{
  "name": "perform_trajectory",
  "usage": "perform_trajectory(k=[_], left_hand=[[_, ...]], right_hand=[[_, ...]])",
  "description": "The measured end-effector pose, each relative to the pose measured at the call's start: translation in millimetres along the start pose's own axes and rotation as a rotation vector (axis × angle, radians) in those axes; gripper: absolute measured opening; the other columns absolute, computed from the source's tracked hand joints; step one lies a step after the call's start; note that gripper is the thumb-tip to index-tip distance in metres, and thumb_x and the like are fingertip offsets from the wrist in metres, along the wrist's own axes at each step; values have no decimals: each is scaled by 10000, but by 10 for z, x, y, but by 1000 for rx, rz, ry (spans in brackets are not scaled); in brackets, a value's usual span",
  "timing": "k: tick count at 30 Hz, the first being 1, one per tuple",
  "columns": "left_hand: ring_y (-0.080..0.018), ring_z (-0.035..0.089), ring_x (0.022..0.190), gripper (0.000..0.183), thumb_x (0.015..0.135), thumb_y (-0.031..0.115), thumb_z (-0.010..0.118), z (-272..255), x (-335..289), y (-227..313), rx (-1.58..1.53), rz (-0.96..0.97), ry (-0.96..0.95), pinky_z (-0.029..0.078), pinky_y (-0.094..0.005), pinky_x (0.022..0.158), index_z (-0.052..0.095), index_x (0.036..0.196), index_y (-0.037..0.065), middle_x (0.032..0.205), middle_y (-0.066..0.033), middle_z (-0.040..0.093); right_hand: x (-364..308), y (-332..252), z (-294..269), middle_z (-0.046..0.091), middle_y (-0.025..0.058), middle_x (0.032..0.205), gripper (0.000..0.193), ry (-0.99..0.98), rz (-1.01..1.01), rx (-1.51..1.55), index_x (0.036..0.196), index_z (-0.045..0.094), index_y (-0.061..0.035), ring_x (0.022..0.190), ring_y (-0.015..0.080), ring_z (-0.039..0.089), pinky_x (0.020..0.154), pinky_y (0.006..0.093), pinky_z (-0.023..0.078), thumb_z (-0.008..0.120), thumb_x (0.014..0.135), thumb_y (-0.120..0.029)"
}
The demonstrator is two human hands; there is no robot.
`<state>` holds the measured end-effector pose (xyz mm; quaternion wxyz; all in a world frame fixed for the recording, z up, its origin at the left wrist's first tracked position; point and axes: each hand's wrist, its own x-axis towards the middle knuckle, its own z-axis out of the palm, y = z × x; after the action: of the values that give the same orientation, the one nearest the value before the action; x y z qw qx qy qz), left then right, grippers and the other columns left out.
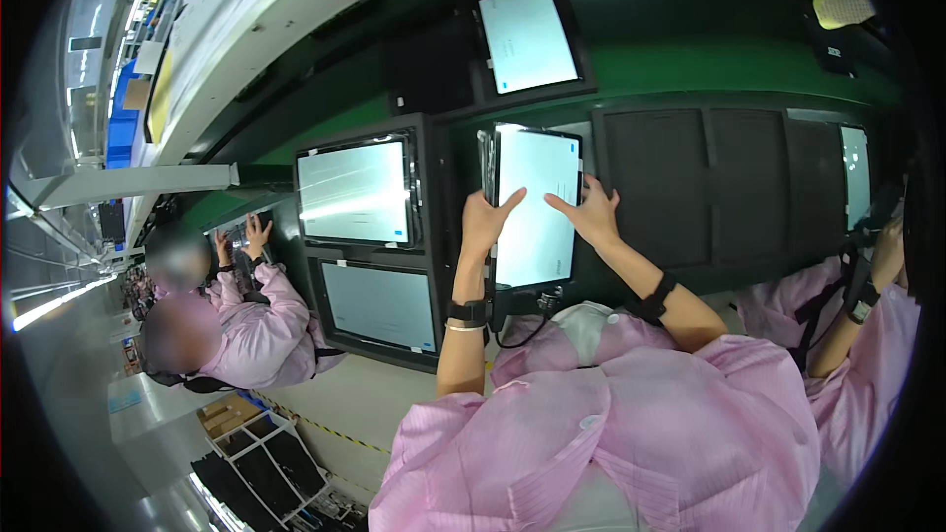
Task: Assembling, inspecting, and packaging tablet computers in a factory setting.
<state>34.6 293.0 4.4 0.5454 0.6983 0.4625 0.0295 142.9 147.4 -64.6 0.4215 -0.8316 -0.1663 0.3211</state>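
In front of me is a tablet [537,236] with a lit, pale screen and a dark frame. My left hand [485,224] is closed on its left edge, thumb lying on the screen and fingers out of sight behind. At the opposite edge my right hand [594,215] grips the tablet, its thumb also over the glass and its fingers partly showing past the side. Clear film seems to stick out along the upper left edge. A black cable [514,343] with a connector hangs close below the tablet, beside my left wrist.
Two lit tablets [355,192] lie in a black tray [426,227] on the left; another tablet [529,37] sits in a tray at the back. A black compartmented tray [655,187] is to the right. Co-workers [246,320] sit left and right.
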Motion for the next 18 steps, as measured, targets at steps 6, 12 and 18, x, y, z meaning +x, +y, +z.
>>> perform_trajectory(k=[6, 12, 18], left_hand=[[-95, 588, 666, 224, 789, 144, 691, 92, -109, 570, -273, 114, -37, 467, -224, 591, 623, 886, -46, 788, -72, 646], [-121, 580, 753, 266, 793, 147, 689, 426, -336, 835, -328, 162, -13, 466, -253, 675, 600, 920, -69, 850, -100, 635], [-132, 596, 761, 290, 811, 161, 669, 434, -470, 963, -445, 27, -57, 475, -255, 675, 590, 975, -65, 877, -104, 632]], right_hand=[[243, -297, -434, 613, 71, 819, 454, 209, -150, 397, 1009, 519, 20, 723, 101, 575, 613, 199, 445, 751, 727, -249], [394, -103, -1642, 474, -34, 704, 180, 505, -321, 475, 846, 560, -22, 647, 44, 403, 576, 202, 349, 538, 903, -191], [277, 1022, -3212, 507, -1, 712, 250, 779, -259, 112, 856, 545, 8, 674, 63, 435, 606, 225, 382, 516, 911, -234]])
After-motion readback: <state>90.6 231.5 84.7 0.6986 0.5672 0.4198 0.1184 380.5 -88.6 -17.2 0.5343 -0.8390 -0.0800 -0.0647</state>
